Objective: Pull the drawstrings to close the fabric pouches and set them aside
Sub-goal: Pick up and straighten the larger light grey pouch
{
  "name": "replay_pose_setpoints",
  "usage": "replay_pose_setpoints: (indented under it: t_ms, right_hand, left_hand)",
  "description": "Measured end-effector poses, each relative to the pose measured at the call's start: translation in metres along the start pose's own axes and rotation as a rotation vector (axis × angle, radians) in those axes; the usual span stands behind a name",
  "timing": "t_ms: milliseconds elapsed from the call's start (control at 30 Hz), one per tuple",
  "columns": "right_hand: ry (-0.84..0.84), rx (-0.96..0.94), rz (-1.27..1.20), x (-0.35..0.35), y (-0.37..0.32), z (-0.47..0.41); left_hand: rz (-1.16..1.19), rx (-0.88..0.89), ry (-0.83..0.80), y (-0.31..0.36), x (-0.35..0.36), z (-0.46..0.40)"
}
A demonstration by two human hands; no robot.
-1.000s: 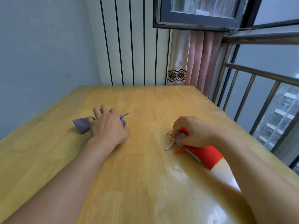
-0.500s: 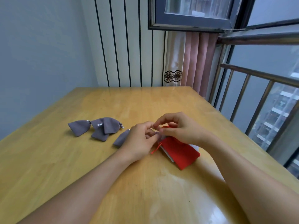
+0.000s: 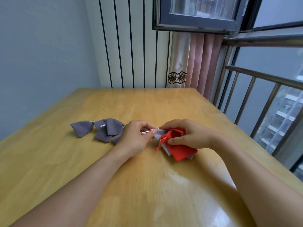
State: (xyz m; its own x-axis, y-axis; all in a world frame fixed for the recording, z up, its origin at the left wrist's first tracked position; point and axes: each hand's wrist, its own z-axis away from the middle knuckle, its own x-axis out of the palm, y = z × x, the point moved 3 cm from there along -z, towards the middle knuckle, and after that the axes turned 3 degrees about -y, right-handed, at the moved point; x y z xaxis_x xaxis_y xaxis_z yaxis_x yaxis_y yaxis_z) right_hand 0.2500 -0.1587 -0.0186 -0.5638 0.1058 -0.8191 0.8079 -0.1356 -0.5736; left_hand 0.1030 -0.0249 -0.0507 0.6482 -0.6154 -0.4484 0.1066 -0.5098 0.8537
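Crowding the left hand (image 3: 133,141), closed grey pouches (image 3: 105,128) lie bunched.

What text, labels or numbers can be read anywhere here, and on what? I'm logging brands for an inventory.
None can be read.
One closed grey pouch bears a small white mark, too blurred to read.
The red pouch and the table show no text.

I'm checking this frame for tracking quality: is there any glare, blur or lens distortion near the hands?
Head view: window glare washes the wooden table below the right hand; wide-angle bending curves the railing; the white drawstring pinched by the left hand looks soft.
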Motion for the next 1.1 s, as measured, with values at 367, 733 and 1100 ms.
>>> replay_pose_setpoints:
  t_ms: [367,733,1100]
  right_hand:
    - [0.114,-0.107,0.069,0.011,-0.016,0.001]
    - [0.131,-0.133,0.068,0.018,-0.005,-0.01]
    - [0.255,0.125,0.26,0.003,0.017,-0.009]
  left_hand:
    - [0.232,-0.066,0.063,-0.001,-0.009,-0.002]
    - [0.471,-0.083,0.068,0.007,-0.005,-0.001]
    - [0.569,-0.107,0.484,0.011,-0.035,-0.002]
